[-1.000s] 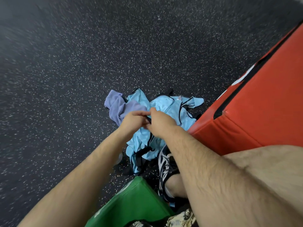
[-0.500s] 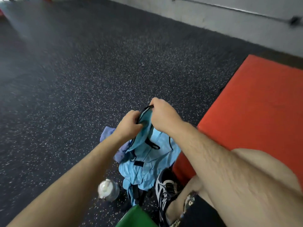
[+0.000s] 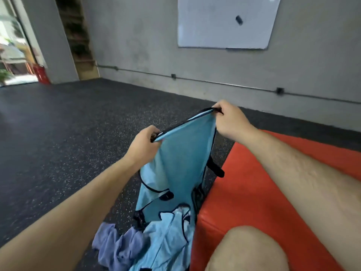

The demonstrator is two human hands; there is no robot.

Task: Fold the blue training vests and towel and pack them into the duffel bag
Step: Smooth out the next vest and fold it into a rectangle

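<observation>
though speckled, dark floor (image 3: 78,143), grey wall (image 3: 136,45)

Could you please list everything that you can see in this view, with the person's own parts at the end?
held vest: one, light blue with black trim, hanging from both hands above the pile
vests on the floor: count unclear, light blue, crumpled beside the mat
towel: one, lilac, crumpled on the floor, left of the pile
mat: one, red, on the floor at the right
floor: one, dark and speckled
whiteboard: one, white, on the grey wall
fire extinguishers: count unclear, red, by the doorway far left
left hand: one, pinches the held vest's top edge, left end
right hand: one, pinches the same edge, right end
knee: one, bare, bottom right
</observation>
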